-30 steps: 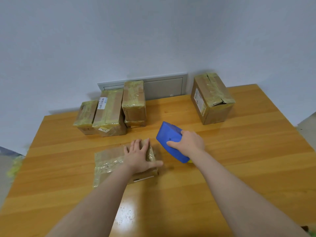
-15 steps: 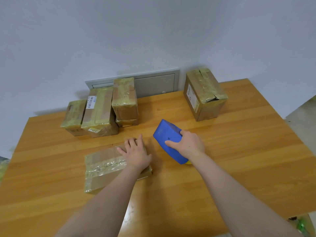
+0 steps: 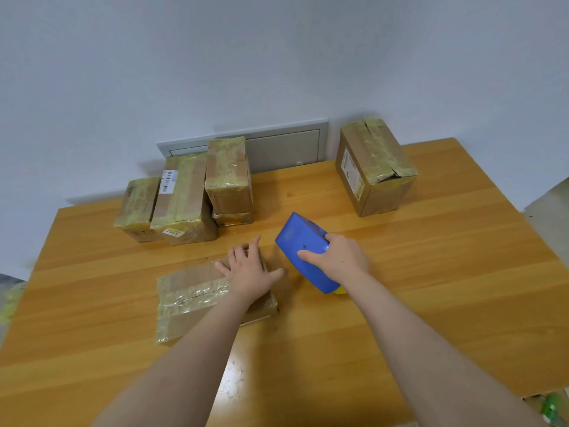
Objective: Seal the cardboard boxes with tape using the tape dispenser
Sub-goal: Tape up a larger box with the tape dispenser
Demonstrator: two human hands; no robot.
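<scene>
The blue tape dispenser (image 3: 303,248) sits near the middle of the table (image 3: 446,272), tilted with its far end raised, just to the right of the flat box (image 3: 191,298). The right hand (image 3: 341,260) grips it, fingers (image 3: 308,257) curled over its near side. The flat box lies toward the near edge, its top covered in wrinkled clear tape. The left hand (image 3: 251,271) rests on the box's right end, its fingers (image 3: 237,257) straight and spread. Along the far edge, toward the left corner, four taped boxes (image 3: 181,195) stand close together. A taller box (image 3: 374,167) stands near the far right corner. Behind the table a grey panel (image 3: 283,146) is set in the wall.
</scene>
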